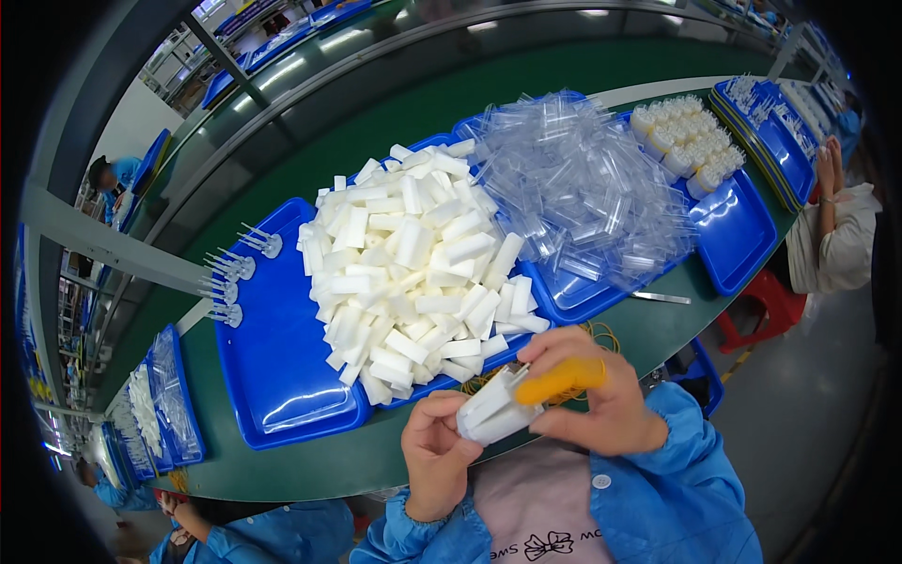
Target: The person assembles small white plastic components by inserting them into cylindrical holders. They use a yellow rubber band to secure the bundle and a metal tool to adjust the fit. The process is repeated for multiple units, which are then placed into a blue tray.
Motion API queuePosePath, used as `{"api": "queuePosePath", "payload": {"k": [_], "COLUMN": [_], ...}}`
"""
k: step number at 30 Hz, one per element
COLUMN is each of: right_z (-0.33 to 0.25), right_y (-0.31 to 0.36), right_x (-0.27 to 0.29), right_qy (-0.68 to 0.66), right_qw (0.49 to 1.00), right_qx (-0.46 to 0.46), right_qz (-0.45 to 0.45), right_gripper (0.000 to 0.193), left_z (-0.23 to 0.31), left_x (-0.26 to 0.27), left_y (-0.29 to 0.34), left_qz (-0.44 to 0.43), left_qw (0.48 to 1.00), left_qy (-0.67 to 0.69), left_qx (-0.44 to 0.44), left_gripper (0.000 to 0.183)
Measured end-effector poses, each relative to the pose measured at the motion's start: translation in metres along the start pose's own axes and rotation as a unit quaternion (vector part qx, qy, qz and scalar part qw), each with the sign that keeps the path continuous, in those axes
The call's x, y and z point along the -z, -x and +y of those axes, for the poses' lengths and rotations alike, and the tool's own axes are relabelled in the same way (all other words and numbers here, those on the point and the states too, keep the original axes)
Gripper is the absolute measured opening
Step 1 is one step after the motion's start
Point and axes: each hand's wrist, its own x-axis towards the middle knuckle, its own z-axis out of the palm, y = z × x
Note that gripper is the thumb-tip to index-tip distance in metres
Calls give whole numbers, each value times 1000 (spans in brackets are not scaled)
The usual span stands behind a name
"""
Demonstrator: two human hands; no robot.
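Close in front of my body, my left hand [436, 453] grips the lower left end of a bundle of white blocks [495, 410], fingers and thumb on either side of it. My right hand [606, 399], with an orange finger cot on one finger, pinches the bundle's other end. The bundle is tilted; thin pins or edges show near its top by the right fingers. Just beyond it, a big heap of white foam blocks [413, 249] overflows a blue tray. Thin yellow rubber bands [604, 336] lie on the table beside my right hand.
Clear plastic tubes [583, 188] are piled in a tray to the right. Rows of banded white bundles [681, 136] stand farther right. White pronged pieces [225, 282] sit at the left edge of a blue tray [272, 376]. Co-workers [836, 235] sit at both sides, one near a red stool [766, 315].
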Motion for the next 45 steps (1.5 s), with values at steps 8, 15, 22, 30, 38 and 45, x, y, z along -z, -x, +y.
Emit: {"api": "queuePosePath", "payload": {"k": [8, 15, 22, 30, 38, 45], "right_z": [48, 93, 58, 4, 7, 11], "right_y": [-55, -55, -43, -18, -12, -9], "right_x": [36, 34, 50, 48, 35, 32], "right_qy": [481, 633, 556, -3, -107, -233], "right_qw": [875, 771, 823, 994, 980, 948], "right_qx": [32, 62, 93, -106, -167, -217], "right_qz": [39, 28, 78, 26, -11, 13], "right_gripper": [37, 33, 26, 15, 14, 17], "left_z": [2, 1, 0, -2, -2, 21], "left_x": [2, -1, -4, -8, -3, -27], "left_y": [2, 2, 0, 0, 4, 0], "left_qz": [11, 6, 29, 9, -5, -5], "left_qw": [993, 992, 994, 984, 913, 848], "left_qy": [87, 89, 72, -135, -352, -486], "left_qx": [79, 87, 72, -115, -206, -211], "left_gripper": [49, 51, 45, 44, 43, 50]}}
